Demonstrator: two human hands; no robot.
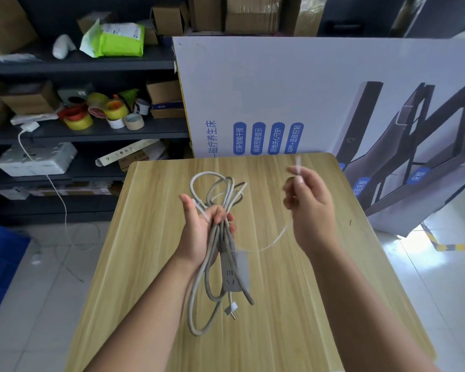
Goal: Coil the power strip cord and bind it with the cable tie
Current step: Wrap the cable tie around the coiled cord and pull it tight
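Observation:
My left hand (199,232) grips the middle of a bundle of grey cord (215,200) above the wooden table (306,291). The loops stick out past my fingers and hang down toward me. The grey power strip (234,272) dangles inside the bundle, and its white plug (232,310) hangs at the bottom. My right hand (312,208) is raised to the right and pinches a thin white cable tie (275,238). The tie runs from above my fingers down in a curve toward the bundle. A short white strip lies across my left palm.
A large white printed board (306,98) leans behind the table. Dark shelves (91,130) on the left hold tape rolls, cardboard boxes and a white block with a cable trailing to the tiled floor. A blue bin (0,264) sits at the far left.

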